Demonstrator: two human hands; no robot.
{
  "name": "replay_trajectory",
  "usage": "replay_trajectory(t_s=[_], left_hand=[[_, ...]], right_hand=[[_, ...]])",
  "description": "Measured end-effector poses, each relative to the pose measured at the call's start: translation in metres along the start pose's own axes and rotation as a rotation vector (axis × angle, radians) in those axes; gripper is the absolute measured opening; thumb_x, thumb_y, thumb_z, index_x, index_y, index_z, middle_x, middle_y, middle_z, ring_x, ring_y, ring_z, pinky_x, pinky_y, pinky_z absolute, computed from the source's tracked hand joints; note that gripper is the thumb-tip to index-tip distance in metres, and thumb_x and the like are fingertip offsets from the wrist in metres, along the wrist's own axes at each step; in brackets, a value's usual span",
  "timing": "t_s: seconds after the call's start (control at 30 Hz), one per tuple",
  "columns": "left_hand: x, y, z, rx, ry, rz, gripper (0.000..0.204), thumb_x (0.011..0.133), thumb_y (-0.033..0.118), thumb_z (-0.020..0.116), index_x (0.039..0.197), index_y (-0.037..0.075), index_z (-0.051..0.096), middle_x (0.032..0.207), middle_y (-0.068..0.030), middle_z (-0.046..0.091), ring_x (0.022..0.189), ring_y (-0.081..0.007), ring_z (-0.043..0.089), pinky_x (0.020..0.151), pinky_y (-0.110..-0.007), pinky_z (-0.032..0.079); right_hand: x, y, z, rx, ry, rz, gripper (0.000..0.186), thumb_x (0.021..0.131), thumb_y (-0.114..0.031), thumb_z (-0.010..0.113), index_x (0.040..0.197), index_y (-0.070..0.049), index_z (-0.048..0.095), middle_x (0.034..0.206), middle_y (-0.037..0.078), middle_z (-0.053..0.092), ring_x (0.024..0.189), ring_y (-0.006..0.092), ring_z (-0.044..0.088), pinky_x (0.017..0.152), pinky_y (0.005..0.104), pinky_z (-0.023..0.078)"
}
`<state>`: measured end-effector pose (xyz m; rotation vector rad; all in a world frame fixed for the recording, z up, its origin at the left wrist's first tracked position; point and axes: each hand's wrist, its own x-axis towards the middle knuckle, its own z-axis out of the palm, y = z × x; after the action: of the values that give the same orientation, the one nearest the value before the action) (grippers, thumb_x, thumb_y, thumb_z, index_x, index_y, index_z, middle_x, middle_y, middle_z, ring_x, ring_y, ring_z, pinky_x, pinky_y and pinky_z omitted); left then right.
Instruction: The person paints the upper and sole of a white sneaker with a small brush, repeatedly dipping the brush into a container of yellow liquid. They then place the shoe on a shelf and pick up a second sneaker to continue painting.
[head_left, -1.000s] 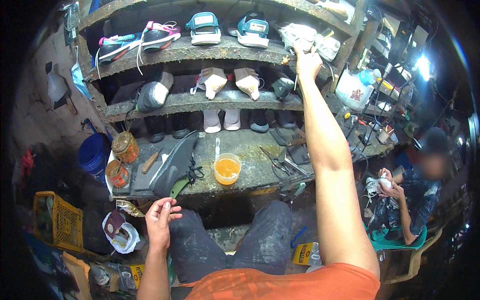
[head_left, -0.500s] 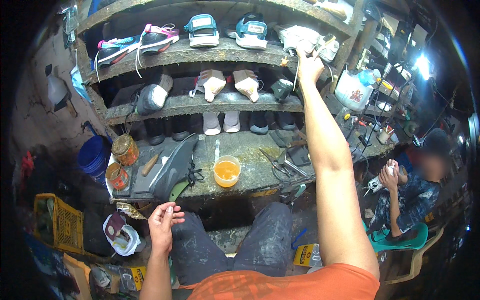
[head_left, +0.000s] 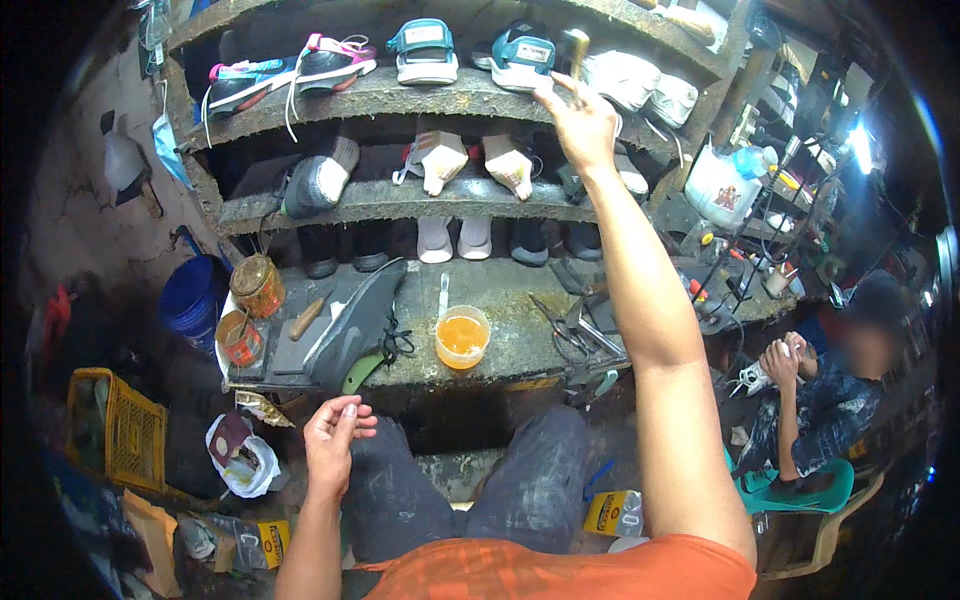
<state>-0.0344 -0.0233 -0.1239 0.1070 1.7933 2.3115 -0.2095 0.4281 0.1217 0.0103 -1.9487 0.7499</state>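
Observation:
Raised to the top shelf, my right hand point(head_left: 583, 128) is closed around a small brush point(head_left: 575, 50), its blurred head pointing up. Just right of it sits a pair of white shoes point(head_left: 622, 80); to the left is a teal and white sandal point(head_left: 522, 62). Over my left thigh hovers my left hand point(head_left: 338, 435), fingers loosely curled, with nothing visible in it. On the bench ahead of that hand, a dark grey shoe point(head_left: 350, 325) leans on its side. A clear tub of orange liquid point(head_left: 462, 338) stands at the bench's middle.
Rusty cans point(head_left: 257, 287) and a wooden-handled tool point(head_left: 308, 317) lie at the bench's left. Scissors point(head_left: 567, 335) rest right of the tub. More shoes fill the lower shelf point(head_left: 400, 208). A co-worker point(head_left: 815, 380) sits at right, holding a white shoe. A yellow crate point(head_left: 118, 430) stands at left.
My right hand has moved left along the top shelf with the brush, away from the white shoes. My left hand has shifted slightly, its fingers a little more curled.

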Motion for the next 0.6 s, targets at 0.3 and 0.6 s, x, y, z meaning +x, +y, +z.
replay_trajectory(t_s=[0.3,0.6], left_hand=[[-0.015,0.016,-0.005,0.003,-0.004,0.053,0.021,0.105,0.013,0.059,0.119,-0.002,0.065,0.102,-0.0133,0.072,0.089,-0.0204,0.072,0.077,-0.034,0.06],[-0.011,0.038,0.002,-0.083,-0.129,0.084,0.03,0.103,0.016,0.063,0.128,-0.001,0.062,0.113,-0.0144,0.07,0.098,-0.0212,0.071,0.082,-0.033,0.06]], right_hand=[[0.026,-0.04,-0.02,-0.193,-0.069,-0.232,0.042,0.085,-0.027,0.084,0.12,-0.009,0.072,0.097,0.011,0.074,0.09,0.0205,0.068,0.084,0.0357,0.052],[-0.144,-0.154,-0.163,0.8,0.122,0.23,0.035,0.1,-0.018,0.069,0.129,0.0,0.059,0.087,0.0,0.064,0.059,0.0028,0.046,0.051,0.0191,0.034]])
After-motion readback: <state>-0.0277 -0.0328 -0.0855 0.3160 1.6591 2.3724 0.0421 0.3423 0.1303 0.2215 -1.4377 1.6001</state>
